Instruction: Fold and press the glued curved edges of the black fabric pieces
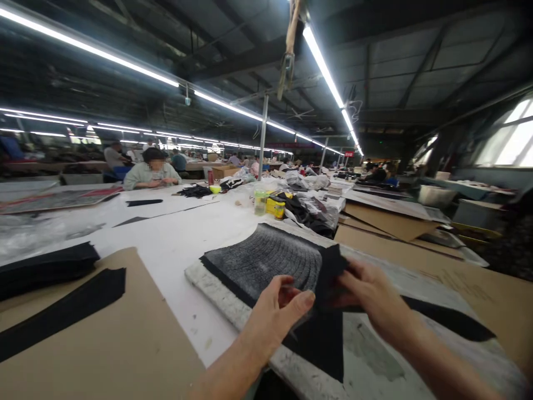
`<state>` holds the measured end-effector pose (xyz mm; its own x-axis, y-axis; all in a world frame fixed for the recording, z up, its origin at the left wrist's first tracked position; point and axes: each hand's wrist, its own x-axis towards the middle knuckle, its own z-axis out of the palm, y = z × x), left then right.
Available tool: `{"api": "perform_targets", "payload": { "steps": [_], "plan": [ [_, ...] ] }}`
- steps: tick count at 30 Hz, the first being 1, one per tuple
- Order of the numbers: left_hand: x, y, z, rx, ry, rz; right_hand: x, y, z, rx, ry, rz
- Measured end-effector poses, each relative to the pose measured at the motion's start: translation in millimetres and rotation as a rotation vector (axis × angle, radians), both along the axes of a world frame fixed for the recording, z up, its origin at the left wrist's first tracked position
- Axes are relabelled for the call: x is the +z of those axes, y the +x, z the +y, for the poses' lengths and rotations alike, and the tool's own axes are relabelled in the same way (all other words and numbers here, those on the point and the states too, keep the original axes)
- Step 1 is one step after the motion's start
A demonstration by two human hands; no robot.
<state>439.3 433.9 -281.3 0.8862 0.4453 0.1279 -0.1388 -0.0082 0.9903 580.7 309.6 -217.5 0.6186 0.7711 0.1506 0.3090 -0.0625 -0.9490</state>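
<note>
On the left of the table (175, 239), a stack (45, 266) of black pieces and a single strip (62, 314) lie on cardboard (125, 344), well apart from the hands.

At centre, a pale pad (219, 300) carries a dark, scored patch (266, 258). Above its near edge:
- The left hand (277, 314) pinches the left edge of a black fabric piece (322, 339) between the thumb and curled fingers.
- The right hand (370, 297) pinches the upper right part of the piece.
- The piece is held raised between both hands, and its lower end hangs down to the pad.

To the right, a second strip (449, 322) lies on the pad and passes behind the right hand. A tin (275, 206) and a co-worker (152, 169) are well beyond.

Probable faults:
- The piece looks limp and is held at two pinch points only. If either pinch slackens, it would likely fold over or drop.
- Uneven pull between the hands could skew or stretch it.
- The hanging end is close to the second strip. Both are black, so the edges are hard to tell apart and the two could be caught up together.
</note>
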Motion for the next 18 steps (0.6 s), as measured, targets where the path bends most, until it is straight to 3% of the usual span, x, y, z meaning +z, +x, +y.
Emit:
{"api": "perform_targets", "payload": {
  "steps": [2, 5, 9, 13, 15, 18],
  "plan": [
    [5.8, -38, 2, 0.108, 0.012, 0.036, -21.8, -44, 28, 0.100, -0.003, 0.012],
    [-3.5, -94, 10, 0.286, 0.059, 0.088, -50.5, -108, 68, 0.214, 0.015, -0.036],
    [-29.6, -180, 37, 0.498, 0.028, 0.090, -86.6, -200, 112, 0.439, 0.046, -0.051],
    [-63.4, -296, 64, 0.744, -0.174, 0.174, -129.7, -286, 130, 0.647, 0.212, -0.328],
    [-81.3, -360, 66, 0.871, -0.319, 0.210, -158.6, -311, 129, 0.774, 0.259, -0.540],
    [-103.0, -445, 52, 1.034, -0.460, 0.255, -209.9, -323, 128, 0.905, 0.291, -0.823]
  ]
}}
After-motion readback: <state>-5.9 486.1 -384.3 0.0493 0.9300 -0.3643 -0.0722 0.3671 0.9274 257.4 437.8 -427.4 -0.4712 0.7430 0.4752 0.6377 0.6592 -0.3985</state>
